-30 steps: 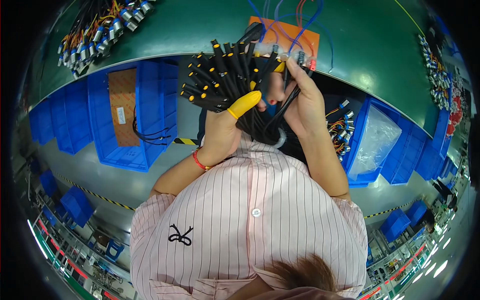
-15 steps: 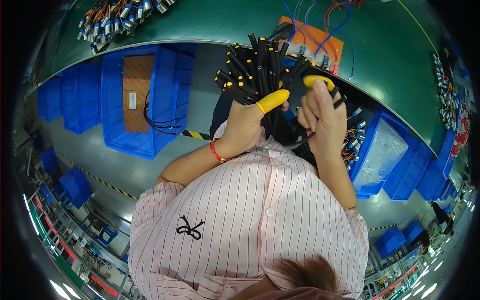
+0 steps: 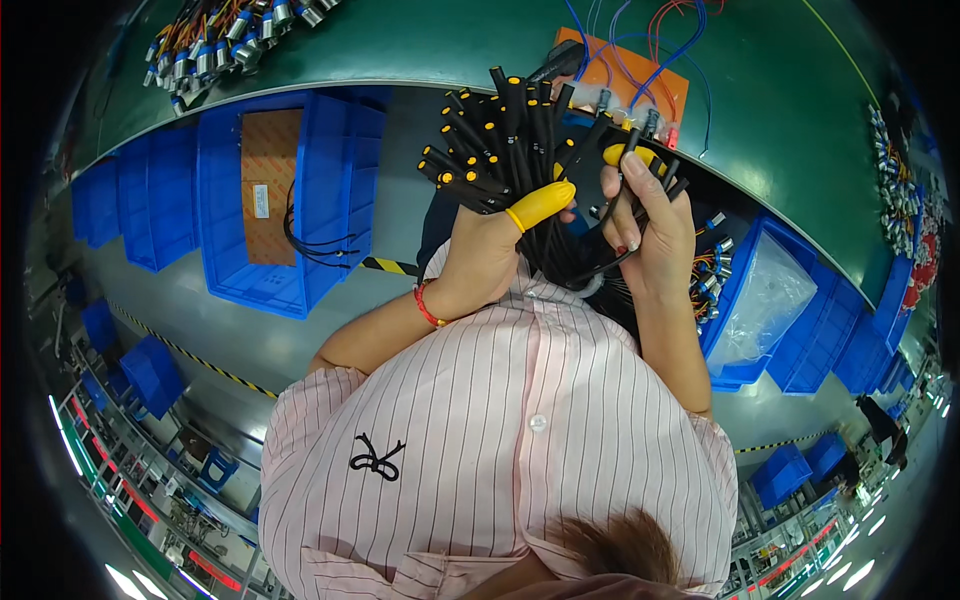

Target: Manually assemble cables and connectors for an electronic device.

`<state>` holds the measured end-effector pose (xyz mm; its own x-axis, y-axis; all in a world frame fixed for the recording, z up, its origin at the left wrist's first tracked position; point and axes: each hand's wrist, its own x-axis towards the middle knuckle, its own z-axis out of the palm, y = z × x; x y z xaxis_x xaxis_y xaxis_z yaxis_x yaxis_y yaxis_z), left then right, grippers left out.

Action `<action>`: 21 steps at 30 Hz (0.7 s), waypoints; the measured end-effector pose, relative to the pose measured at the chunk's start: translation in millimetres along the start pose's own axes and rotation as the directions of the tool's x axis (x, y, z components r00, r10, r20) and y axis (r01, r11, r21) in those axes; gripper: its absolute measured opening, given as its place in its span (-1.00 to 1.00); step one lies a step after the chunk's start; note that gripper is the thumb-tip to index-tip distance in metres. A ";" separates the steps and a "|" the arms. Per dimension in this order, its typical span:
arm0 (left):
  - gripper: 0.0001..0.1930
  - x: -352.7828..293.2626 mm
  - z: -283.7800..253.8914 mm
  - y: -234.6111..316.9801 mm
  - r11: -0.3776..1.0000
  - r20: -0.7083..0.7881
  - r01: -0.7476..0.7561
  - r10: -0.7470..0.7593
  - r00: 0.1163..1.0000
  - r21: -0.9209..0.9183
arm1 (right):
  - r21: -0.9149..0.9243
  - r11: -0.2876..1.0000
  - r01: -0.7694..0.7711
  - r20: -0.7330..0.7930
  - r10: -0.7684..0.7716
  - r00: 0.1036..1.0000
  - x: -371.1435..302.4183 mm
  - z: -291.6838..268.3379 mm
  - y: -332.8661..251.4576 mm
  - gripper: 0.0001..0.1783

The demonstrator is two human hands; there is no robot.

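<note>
Okay, so the thick bundle of thin black round cables with yellow-centred tips (image 3: 515, 150) is clamped in the left hand (image 3: 483, 257), with the yellow rubber finger cot (image 3: 540, 205) on the thumb pressed across it. The tips are fanned out above that hand. Just to its right, a few black cable ends (image 3: 680, 187) are pinched between the thumb and fingers of the right hand (image 3: 655, 225); how many exactly can't be made out.

For decent results, the bundle is best gripped snugly by the left thumb, but not crushed, so that nothing slides loose. The pinched ends are better held near their tips and spread a little, so each can be seen separately. Hard sideways tugs are best avoided, since the strands between the hands could get tangled. Care is also needed around the orange block (image 3: 655, 85) on the green desk (image 3: 440, 50), just beyond the right hand: its wires could be snagged.
</note>
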<state>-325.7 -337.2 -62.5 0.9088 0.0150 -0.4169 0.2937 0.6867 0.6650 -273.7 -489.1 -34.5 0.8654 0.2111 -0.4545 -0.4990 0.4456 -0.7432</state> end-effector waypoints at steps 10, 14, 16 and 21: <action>-0.80 1.9 -2.3 1.6 1.000 0.015 0.031 -0.031 0.999 0.002 | -0.132 0.991 0.006 -0.098 -0.019 0.995 3.2 -4.4 7.2 -0.80; -0.79 2.5 -4.2 0.9 1.000 0.017 0.027 -0.027 0.999 0.011 | -0.085 0.996 -0.001 -0.117 -0.009 0.993 5.3 -3.1 9.5 -0.81; -0.79 1.7 -3.4 1.7 1.000 0.007 0.029 -0.029 1.000 0.009 | -0.086 0.996 0.008 -0.109 -0.017 0.994 4.9 -2.2 9.0 -0.81; -0.77 2.5 -5.8 -0.1 1.000 0.030 0.019 -0.019 0.999 0.017 | -0.058 0.998 0.015 -0.110 -0.022 0.994 5.1 0.8 7.1 -0.81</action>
<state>-325.2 -333.0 -67.2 0.9115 -0.0198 -0.4107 0.3156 0.6741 0.6679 -272.9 -484.2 -41.8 0.8656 0.1043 -0.4897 -0.4877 0.3975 -0.7773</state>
